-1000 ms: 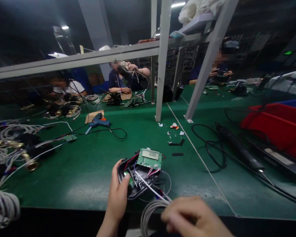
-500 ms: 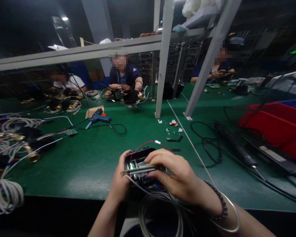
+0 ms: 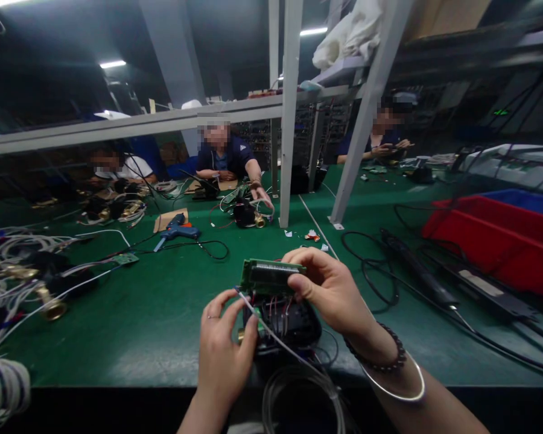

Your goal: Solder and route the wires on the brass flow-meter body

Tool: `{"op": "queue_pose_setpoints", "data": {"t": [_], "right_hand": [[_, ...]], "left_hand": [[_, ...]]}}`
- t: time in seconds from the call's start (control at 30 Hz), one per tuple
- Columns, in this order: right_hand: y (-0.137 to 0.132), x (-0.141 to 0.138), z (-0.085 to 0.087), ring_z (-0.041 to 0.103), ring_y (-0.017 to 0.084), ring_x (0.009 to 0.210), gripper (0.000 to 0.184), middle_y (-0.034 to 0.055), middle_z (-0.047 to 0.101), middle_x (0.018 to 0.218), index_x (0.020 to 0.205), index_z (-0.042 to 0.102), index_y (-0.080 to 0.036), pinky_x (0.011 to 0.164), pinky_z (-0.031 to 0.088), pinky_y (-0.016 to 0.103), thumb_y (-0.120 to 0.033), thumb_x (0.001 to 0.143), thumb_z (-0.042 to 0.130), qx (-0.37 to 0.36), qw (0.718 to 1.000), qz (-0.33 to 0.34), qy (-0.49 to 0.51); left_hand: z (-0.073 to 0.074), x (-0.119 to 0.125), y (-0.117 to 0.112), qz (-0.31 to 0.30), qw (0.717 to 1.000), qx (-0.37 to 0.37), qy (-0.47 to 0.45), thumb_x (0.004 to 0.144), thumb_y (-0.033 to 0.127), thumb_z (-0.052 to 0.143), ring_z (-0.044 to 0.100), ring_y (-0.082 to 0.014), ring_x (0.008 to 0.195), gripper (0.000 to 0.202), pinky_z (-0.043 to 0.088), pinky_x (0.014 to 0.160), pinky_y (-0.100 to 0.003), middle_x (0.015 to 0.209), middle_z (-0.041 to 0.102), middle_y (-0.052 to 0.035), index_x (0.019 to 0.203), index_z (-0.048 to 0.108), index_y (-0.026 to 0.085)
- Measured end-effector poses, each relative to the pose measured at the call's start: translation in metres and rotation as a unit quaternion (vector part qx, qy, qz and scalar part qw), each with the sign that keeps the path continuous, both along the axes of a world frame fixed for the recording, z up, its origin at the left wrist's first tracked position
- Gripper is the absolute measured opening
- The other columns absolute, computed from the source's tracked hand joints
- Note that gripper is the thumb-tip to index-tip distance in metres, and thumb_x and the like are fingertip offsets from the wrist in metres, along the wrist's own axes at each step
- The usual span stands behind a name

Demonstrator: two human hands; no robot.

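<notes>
My right hand [image 3: 332,286] pinches a green circuit board with a dark display [image 3: 274,274] between thumb and fingers, tilted up so its face shows. Below it, a black plastic housing [image 3: 305,325] lies open at the bench's front edge, with thin wires running up toward the board. My left hand [image 3: 226,337] is closed around the left side of this housing, thumb at the rim and fingertips beside a grey cable [image 3: 283,343]. A brass fitting [image 3: 241,336] shows between thumb and fingers. The cable's coil [image 3: 271,398] hangs below the bench edge.
Left on the green bench [image 3: 163,337] are cable bundles with brass fittings [image 3: 54,307]. A blue glue gun [image 3: 178,230] lies beyond. To the right are a black corded tool [image 3: 419,268] and a red bin [image 3: 489,241]. Metal posts [image 3: 289,132] rise ahead; co-workers sit across.
The circuit board has been lifted from the housing and tilted so its display shows. My left hand has shifted lower along the housing's side. A co-worker's hand across the bench now reaches outward.
</notes>
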State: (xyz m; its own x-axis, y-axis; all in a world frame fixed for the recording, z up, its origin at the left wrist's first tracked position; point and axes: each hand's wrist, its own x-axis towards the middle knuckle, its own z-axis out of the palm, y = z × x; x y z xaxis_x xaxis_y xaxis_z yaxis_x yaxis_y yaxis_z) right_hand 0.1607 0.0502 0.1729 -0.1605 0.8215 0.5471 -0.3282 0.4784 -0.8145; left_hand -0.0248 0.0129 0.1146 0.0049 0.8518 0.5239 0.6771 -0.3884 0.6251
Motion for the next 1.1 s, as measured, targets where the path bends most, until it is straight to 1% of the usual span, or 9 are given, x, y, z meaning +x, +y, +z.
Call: {"op": "queue_pose_setpoints", "data": {"t": [0.17, 0.27, 0.33, 0.5, 0.67, 0.77, 0.83, 0.93, 1.1], "right_hand": [[-0.027, 0.013, 0.002, 0.061, 0.016, 0.077, 0.013, 0.0044, 0.066, 0.081, 0.084, 0.069, -0.021, 0.069, 0.049, 0.026, -0.032, 0.079, 0.073, 0.132, 0.985, 0.086, -0.065], [-0.044, 0.031, 0.003, 0.062, 0.015, 0.072, 0.015, 0.0056, 0.068, 0.081, 0.088, 0.07, -0.021, 0.068, 0.049, 0.026, -0.03, 0.077, 0.074, 0.181, 0.958, 0.162, -0.15], [-0.044, 0.047, 0.001, 0.062, 0.015, 0.071, 0.021, 0.0052, 0.068, 0.08, 0.09, 0.07, -0.022, 0.067, 0.05, 0.026, -0.039, 0.078, 0.072, 0.175, 0.962, 0.129, -0.166], [-0.014, 0.076, -0.018, 0.062, 0.016, 0.08, 0.018, 0.0024, 0.067, 0.082, 0.085, 0.068, -0.023, 0.073, 0.049, 0.026, -0.04, 0.087, 0.061, 0.06, 0.961, -0.235, -0.129], [-0.002, 0.063, -0.052, 0.061, 0.02, 0.093, 0.028, 0.0057, 0.067, 0.096, 0.097, 0.066, -0.02, 0.084, 0.048, 0.032, -0.045, 0.086, 0.056, -0.103, 0.956, -0.079, -0.263], [0.007, 0.058, -0.078, 0.061, 0.025, 0.093, 0.043, 0.0103, 0.066, 0.097, 0.097, 0.064, -0.016, 0.086, 0.048, 0.037, -0.055, 0.082, 0.052, -0.159, 0.95, -0.084, -0.253], [0.016, 0.057, -0.092, 0.062, 0.028, 0.091, 0.055, 0.014, 0.066, 0.096, 0.097, 0.063, -0.013, 0.084, 0.048, 0.041, -0.063, 0.076, 0.053, -0.201, 0.948, -0.098, -0.228], [0.022, 0.049, -0.103, 0.062, 0.032, 0.09, 0.057, 0.0152, 0.067, 0.091, 0.09, 0.064, -0.013, 0.084, 0.047, 0.046, -0.064, 0.066, 0.061, -0.233, 0.948, -0.073, -0.206], [-0.011, 0.019, -0.1, 0.063, 0.028, 0.09, 0.039, 0.0082, 0.068, 0.091, 0.092, 0.066, -0.015, 0.087, 0.046, 0.04, -0.034, 0.06, 0.078, -0.268, 0.953, 0.11, -0.095]], "left_hand": [[0.005, 0.009, -0.011, -0.235, 0.957, 0.035, 0.164, 0.083, 0.031, 0.06, 0.063, -0.0228, 0.09, 0.043, 0.051, 0.077, -0.032, 0.103, 0.067, -0.0074, 0.124, 0.053, 0.023], [-0.003, 0.018, -0.007, -0.266, 0.935, 0.076, 0.219, 0.087, 0.022, 0.05, 0.064, -0.0207, 0.078, 0.029, 0.049, 0.066, -0.031, 0.094, 0.07, -0.0058, 0.115, 0.057, 0.02], [-0.006, 0.021, -0.006, -0.259, 0.937, 0.095, 0.215, 0.089, 0.018, 0.045, 0.064, -0.0195, 0.079, 0.023, 0.048, 0.065, -0.031, 0.095, 0.07, -0.0045, 0.107, 0.059, 0.02], [-0.006, 0.024, -0.009, -0.23, 0.943, 0.161, 0.178, 0.096, 0.019, 0.034, 0.064, -0.0165, 0.076, 0.027, 0.046, 0.063, -0.03, 0.092, 0.07, -0.0003, 0.103, 0.06, 0.022], [-0.012, 0.029, -0.004, -0.218, 0.938, 0.214, 0.166, 0.094, 0.02, 0.039, 0.063, -0.015, 0.07, 0.021, 0.045, 0.06, -0.028, 0.087, 0.071, -0.0009, 0.1, 0.059, 0.019], [-0.018, 0.026, 0.002, -0.2, 0.933, 0.25, 0.166, 0.093, 0.02, 0.046, 0.063, -0.0143, 0.065, 0.014, 0.044, 0.058, -0.026, 0.08, 0.07, -0.0016, 0.098, 0.059, 0.017], [-0.021, 0.022, 0.003, -0.136, 0.962, 0.221, 0.09, 0.092, 0.024, 0.05, 0.063, -0.0151, 0.068, 0.014, 0.045, 0.062, -0.026, 0.078, 0.069, -0.0019, 0.097, 0.061, 0.018], [-0.025, 0.017, 0.004, -0.006, 0.981, 0.055, -0.185, 0.085, 0.043, 0.059, 0.063, -0.0176, 0.067, 0.025, 0.049, 0.063, -0.025, 0.077, 0.068, -0.0035, 0.09, 0.066, 0.02], [-0.038, 0.022, 0.011, 0.085, 0.855, -0.097, -0.502, 0.057, 0.067, 0.073, 0.065, -0.0265, 0.088, 0.062, 0.052, 0.076, -0.031, 0.087, 0.069, -0.0079, 0.092, 0.065, 0.016]]}}
